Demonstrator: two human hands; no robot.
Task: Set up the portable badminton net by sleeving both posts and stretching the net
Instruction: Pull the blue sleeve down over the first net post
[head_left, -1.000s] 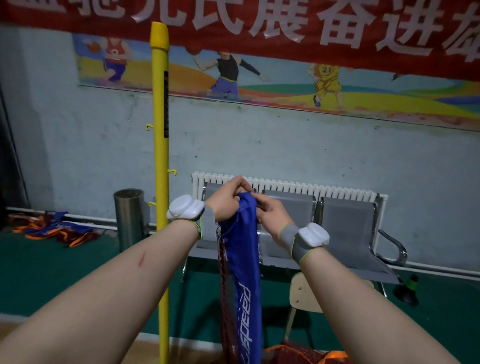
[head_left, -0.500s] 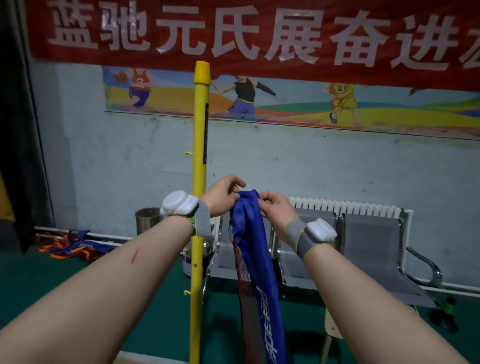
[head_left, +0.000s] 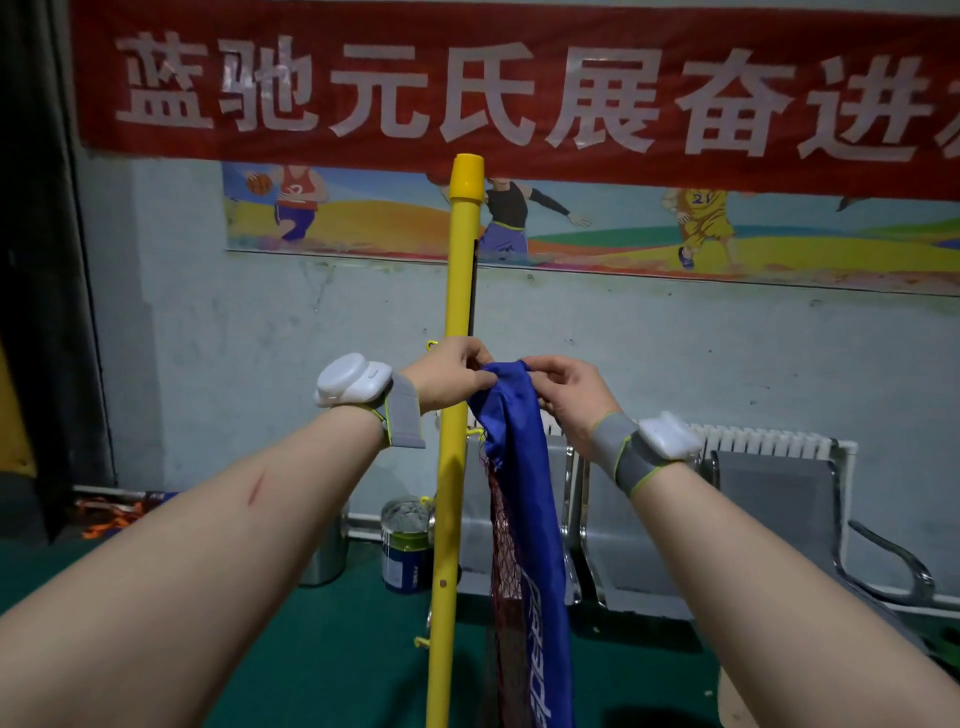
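A yellow post (head_left: 460, 291) stands upright in front of me, its capped top above my hands and small hooks along its side. A blue net sleeve (head_left: 524, 499) with white lettering hangs down just right of the post, dark red mesh (head_left: 503, 540) trailing beside it. My left hand (head_left: 451, 379) pinches the left side of the sleeve's top edge, right in front of the post. My right hand (head_left: 566, 395) pinches the right side of that top edge. The sleeve's top sits well below the post's cap.
Grey metal bench seats (head_left: 769, 525) stand against the wall to the right, with a white radiator (head_left: 763, 441) behind them. A paint can (head_left: 405, 540) and a steel bin (head_left: 324, 551) stand behind the post. Orange and blue cloth (head_left: 111, 512) lies at the far left on green floor.
The post has shifted from the left to the middle of the view, next to my hands. Both hands keep their pinch on the sleeve's top and have come right beside the post.
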